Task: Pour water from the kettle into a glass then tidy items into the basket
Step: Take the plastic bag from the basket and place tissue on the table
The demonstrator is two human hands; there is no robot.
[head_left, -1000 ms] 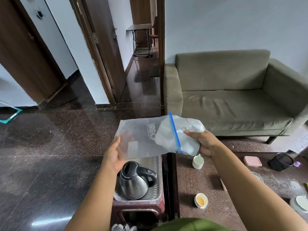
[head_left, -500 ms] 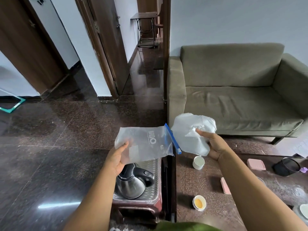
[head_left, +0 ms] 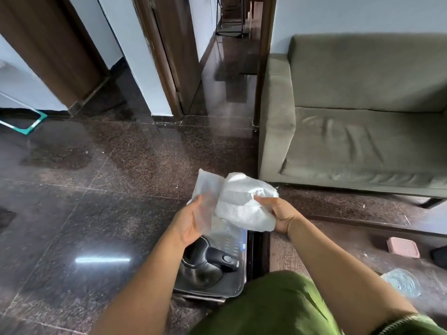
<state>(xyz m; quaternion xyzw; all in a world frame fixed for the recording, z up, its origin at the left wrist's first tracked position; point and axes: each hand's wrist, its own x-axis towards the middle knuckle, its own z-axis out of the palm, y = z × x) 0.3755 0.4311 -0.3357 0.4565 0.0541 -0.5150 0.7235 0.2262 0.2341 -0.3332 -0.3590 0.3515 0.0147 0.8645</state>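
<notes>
My left hand (head_left: 191, 221) pinches the clear, flat plastic zip bag (head_left: 205, 201) upright, my right hand (head_left: 278, 213) clutches the crumpled white plastic bundle (head_left: 244, 204) just beside it — the steel kettle (head_left: 205, 264) sits directly below, nearer my left.

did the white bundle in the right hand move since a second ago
Yes. The white bundle has come out of the clear bag and dropped lower, nearer the kettle.

- Dark polished floor (head_left: 72, 213): sofa (head_left: 362, 117) at two o'clock.
- Low table (head_left: 338, 250) at four o'clock: pink lidded box (head_left: 402, 247), glass coaster (head_left: 402, 285).
- Perforated stool (head_left: 238, 269) carrying the kettle (head_left: 203, 267), six o'clock.
</notes>
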